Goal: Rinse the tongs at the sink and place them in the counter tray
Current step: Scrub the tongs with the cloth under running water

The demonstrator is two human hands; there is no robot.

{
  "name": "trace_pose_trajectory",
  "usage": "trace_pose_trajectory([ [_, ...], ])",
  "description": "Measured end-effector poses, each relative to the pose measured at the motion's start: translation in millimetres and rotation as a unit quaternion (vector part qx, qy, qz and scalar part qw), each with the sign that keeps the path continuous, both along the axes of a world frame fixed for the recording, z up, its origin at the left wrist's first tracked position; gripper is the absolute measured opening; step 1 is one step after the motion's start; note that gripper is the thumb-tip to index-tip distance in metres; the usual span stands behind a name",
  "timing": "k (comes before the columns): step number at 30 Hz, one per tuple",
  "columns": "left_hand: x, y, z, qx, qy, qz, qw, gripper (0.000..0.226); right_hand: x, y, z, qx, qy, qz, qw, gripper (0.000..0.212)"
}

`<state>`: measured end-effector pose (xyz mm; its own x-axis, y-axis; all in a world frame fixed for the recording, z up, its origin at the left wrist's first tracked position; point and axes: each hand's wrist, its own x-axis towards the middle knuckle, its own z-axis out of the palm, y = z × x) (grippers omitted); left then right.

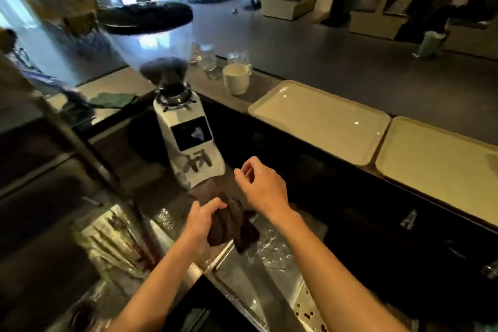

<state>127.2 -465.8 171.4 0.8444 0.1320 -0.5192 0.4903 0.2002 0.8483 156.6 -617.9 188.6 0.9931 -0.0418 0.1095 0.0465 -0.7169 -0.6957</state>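
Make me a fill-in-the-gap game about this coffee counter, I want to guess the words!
1. The left hand grips a dark brown ____.
2. The body of the coffee grinder is ____.
3. ____ beige trays lie on the raised counter.
Missing words: cloth, white, two.

At a café bar, a person's left hand (202, 219) grips a dark brown cloth (233, 228) over a wet steel surface (256, 294). The right hand (262, 188) hovers just above with fingers curled. A white coffee grinder (188, 140) stands behind them. On the raised ledge, a beige tray (318, 118) lies beside a second tray (442, 162) and near a white cup (235, 79).
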Motion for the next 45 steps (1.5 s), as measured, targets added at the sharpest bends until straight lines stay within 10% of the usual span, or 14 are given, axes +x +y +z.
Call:
trace_pose_trajectory([
  [3,-13,62,-8,0.007,-0.038,0.037,0.999,0.009,1,72,-8,-0.021,0.013,0.049,0.998,0.021],
  [17,-92,292,-49,-0.014,-0.018,0.167,0.986,0.019,-43,313,-76,-0.051,0.103,0.116,0.987,0.021],
  [28,-90,349,-100,-0.109,0.119,0.207,0.965,0.027,1,336,-161,-0.214,0.208,0.165,0.94,0.054],
  [45,-31,355,-141,-0.118,0.112,0.295,0.942,0.027,61,374,-230,-0.31,0.162,0.279,0.895,0.04],
])
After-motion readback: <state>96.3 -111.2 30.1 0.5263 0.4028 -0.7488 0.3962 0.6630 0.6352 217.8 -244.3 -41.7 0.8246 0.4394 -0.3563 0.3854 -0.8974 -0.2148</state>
